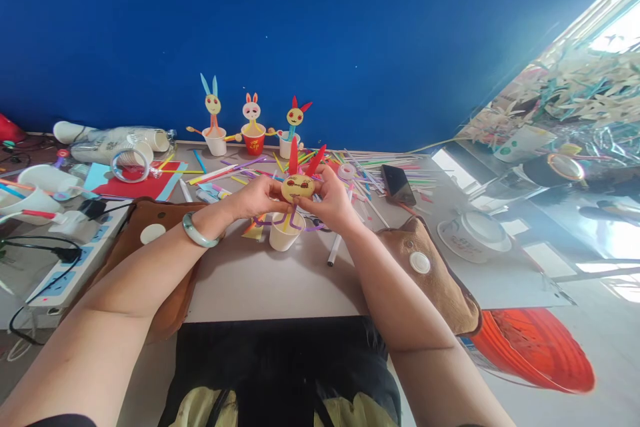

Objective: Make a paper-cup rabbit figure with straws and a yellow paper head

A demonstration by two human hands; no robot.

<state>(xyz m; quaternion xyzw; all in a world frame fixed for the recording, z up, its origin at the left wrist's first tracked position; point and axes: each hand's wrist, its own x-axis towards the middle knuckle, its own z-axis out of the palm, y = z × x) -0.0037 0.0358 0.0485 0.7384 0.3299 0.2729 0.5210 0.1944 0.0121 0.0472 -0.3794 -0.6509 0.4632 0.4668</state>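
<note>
Between my two hands is a round yellow paper rabbit face (295, 189) with red ears and drawn eyes. My left hand (263, 197) pinches its left edge. My right hand (331, 197) grips the opposite edge, fingers partly behind the face. Right below stands a white paper cup (287, 233) on the table, with purple strips coming out of its top on both sides. Whether the face is joined to the strips is hard to see. A marker (334, 250) lies to the right of the cup, under my right wrist.
Three finished-looking rabbit cups, including a red cup (253, 140), stand along the blue wall. Coloured strips (245, 170) litter the table behind my hands. A phone (398, 185) lies right. Brown cushions (430, 267) flank my arms; a power strip (75, 267) is left, a red bucket (540, 350) below right.
</note>
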